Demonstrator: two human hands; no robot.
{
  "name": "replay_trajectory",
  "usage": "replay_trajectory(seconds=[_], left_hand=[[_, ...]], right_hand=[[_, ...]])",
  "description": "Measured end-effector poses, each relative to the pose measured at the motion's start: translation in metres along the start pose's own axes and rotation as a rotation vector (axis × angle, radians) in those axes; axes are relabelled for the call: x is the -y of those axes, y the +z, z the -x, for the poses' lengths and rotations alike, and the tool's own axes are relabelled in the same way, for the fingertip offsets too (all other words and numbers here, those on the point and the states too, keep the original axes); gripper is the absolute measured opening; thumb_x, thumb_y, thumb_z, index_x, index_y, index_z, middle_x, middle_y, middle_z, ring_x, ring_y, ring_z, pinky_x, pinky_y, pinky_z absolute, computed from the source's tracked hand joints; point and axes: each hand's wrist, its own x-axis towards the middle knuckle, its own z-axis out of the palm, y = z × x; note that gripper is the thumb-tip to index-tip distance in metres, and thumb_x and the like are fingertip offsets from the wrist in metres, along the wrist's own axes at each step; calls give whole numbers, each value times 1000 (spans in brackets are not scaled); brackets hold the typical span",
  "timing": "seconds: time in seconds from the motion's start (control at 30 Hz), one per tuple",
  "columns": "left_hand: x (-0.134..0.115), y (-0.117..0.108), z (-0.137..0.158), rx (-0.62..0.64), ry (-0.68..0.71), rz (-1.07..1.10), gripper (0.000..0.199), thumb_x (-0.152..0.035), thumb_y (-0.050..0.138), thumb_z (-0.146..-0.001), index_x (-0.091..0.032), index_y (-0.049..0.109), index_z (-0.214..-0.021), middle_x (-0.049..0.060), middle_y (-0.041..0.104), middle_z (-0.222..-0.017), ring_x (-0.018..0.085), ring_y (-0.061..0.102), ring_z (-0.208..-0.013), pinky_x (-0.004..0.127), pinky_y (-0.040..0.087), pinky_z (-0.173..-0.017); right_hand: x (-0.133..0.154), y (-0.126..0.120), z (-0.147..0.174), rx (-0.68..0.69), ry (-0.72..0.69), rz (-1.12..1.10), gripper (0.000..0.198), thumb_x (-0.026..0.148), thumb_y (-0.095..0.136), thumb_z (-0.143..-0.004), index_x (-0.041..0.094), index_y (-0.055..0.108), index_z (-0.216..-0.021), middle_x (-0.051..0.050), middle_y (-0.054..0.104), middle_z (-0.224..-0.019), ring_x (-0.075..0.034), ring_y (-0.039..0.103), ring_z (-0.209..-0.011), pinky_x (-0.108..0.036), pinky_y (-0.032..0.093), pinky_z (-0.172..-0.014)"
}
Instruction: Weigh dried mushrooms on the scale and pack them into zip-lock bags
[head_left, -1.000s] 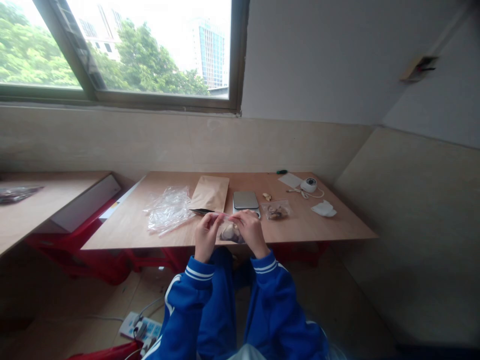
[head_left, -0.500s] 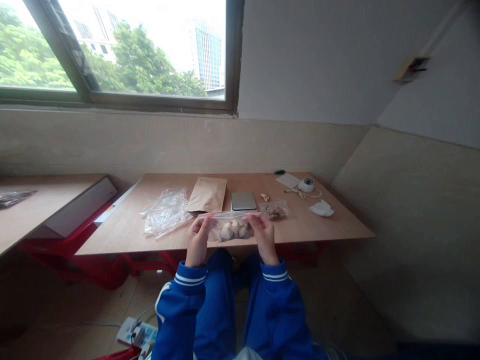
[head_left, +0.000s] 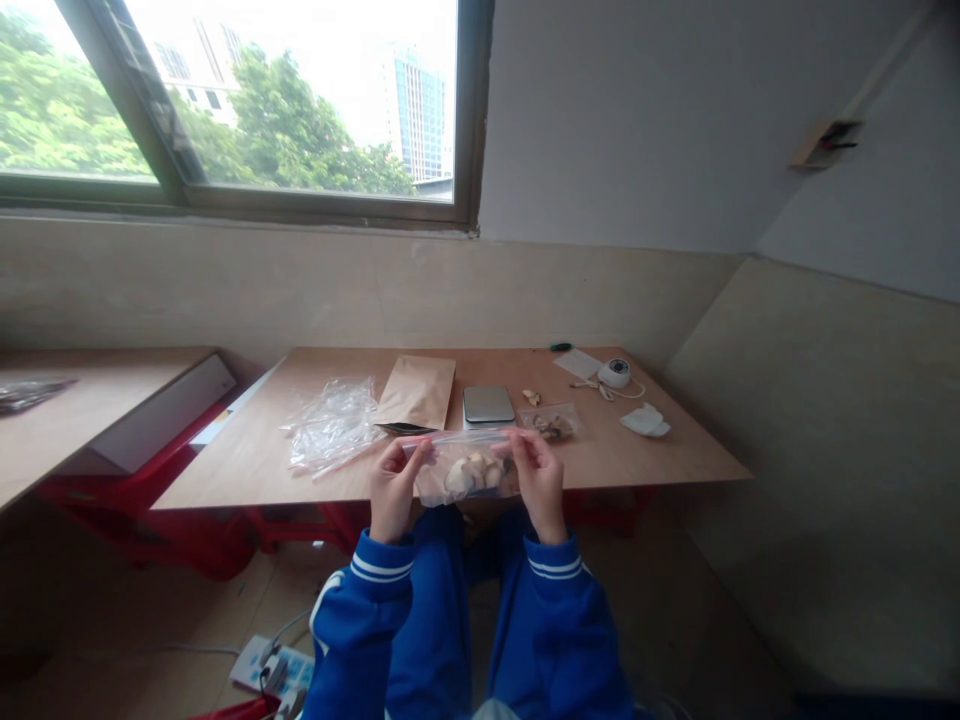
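A clear zip bag with several pale, brown-edged pieces, which look like dried mushrooms, hangs at the table's front edge. My left hand pinches its top left corner between thumb and fingers. At the top right corner my right hand grips it the same way, so the zip edge is stretched level between both hands. Just beyond the bag lies a flat silver scale. A second clear bag of similar brown pieces rests right of the scale, and a loose piece lies behind it.
On the wooden table are a pile of clear plastic bags, a brown paper pouch, a white dome camera with cable, a crumpled white tissue and a green-handled tool. A power strip lies on the floor.
The bag has come slightly lower and nearer to me, with more of its front showing. My right hand has shifted a little to the right and down; both hands keep their grip.
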Motion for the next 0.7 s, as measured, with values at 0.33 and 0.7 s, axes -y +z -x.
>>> replay_trajectory(seconds=[0.33,0.7], left_hand=[[-10,-3,2,7,28,-119,23,-38,66,-75,-16,66,-79,2,68,-68,17,64,-67,27,49,-66],[-12,6,4,11,17,60,27,-42,63,-76,-16,65,-86,3,69,-75,16,64,-70,27,50,-67]], right_hand=[[5,1,2,-59,-18,24,19,36,57,-85,19,64,-85,-2,71,-74,-17,67,-66,-29,54,-67],[18,5,4,-95,-4,-49,23,40,56,-85,19,66,-85,-3,72,-74,-19,68,-71,-31,54,-72]])
